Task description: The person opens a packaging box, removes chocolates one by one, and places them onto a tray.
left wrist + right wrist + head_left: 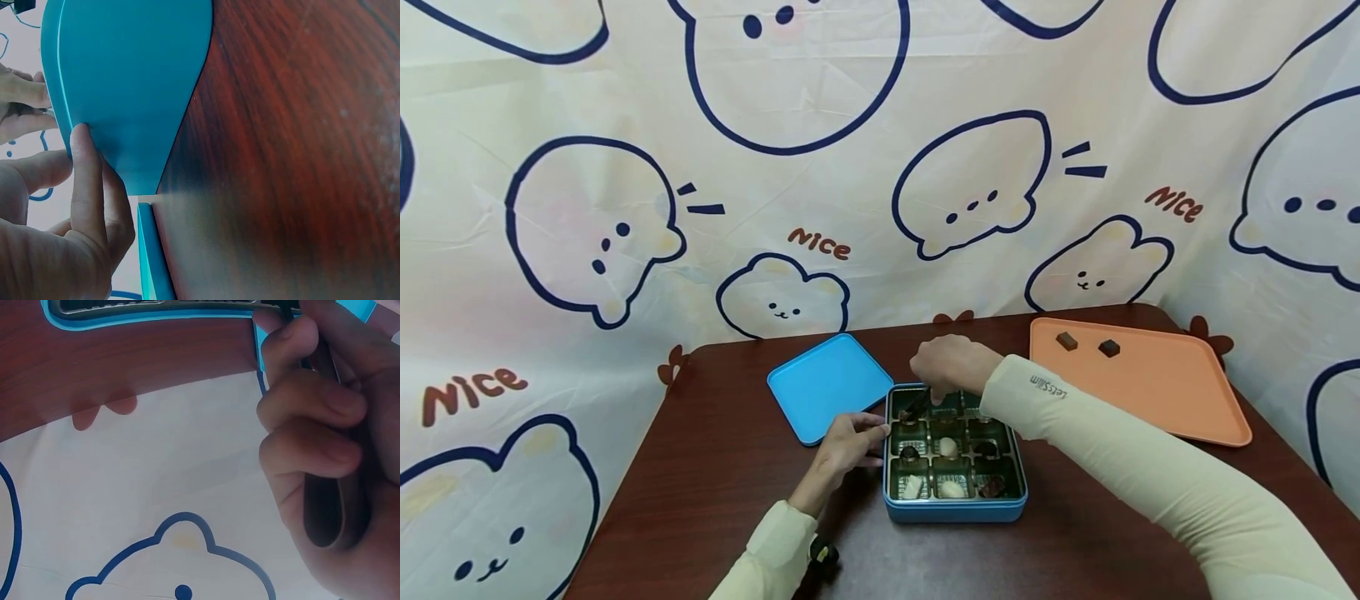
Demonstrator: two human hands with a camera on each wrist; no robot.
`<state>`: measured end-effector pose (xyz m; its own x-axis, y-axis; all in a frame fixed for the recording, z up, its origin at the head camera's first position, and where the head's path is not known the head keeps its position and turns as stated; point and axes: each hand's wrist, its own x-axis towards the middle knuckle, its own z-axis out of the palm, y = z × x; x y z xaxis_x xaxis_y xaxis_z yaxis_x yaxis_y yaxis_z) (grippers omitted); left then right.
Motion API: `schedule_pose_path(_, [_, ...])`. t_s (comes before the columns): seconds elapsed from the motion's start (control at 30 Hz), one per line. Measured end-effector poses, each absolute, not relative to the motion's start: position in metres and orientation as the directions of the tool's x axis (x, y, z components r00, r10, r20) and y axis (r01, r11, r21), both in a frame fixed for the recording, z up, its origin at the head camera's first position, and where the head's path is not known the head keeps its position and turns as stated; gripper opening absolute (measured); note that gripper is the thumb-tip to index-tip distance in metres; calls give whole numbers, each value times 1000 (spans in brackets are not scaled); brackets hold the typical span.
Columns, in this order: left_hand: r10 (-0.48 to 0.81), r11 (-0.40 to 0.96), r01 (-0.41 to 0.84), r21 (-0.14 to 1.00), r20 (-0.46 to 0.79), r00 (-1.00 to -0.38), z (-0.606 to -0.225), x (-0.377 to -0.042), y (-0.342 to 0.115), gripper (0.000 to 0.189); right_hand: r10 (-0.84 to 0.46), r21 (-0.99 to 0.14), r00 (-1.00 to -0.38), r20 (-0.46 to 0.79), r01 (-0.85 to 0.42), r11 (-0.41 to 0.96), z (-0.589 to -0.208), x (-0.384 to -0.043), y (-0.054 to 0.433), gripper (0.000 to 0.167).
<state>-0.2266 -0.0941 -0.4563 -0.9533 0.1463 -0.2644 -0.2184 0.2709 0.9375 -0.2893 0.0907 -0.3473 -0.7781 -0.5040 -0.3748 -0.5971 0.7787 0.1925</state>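
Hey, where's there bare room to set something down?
The blue tray is bare, and so is the orange tray right of its two chocolates. Bare table lies left of the blue tray and left sleeve, and in front of the blue tin. It's crowded at the tin: left hand touching its side, right hand over it with a dark tool.

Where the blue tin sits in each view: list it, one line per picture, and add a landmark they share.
Head: the blue tin is low, a little right of center, with the left hand at its left edge.
Left wrist: its side takes up the upper left, cut off by the top edge.
Right wrist: only a strip shows, along the top edge.
Shared landmark: the brown tabletop, visible in all three.
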Motion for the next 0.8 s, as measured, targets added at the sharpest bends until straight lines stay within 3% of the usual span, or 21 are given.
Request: schedule_pose_path(0.8, [144, 269, -225, 936, -270, -952, -456, -226, -94, 34, -499, 27, -764, -409, -556, 831, -321, -291, 106, 9])
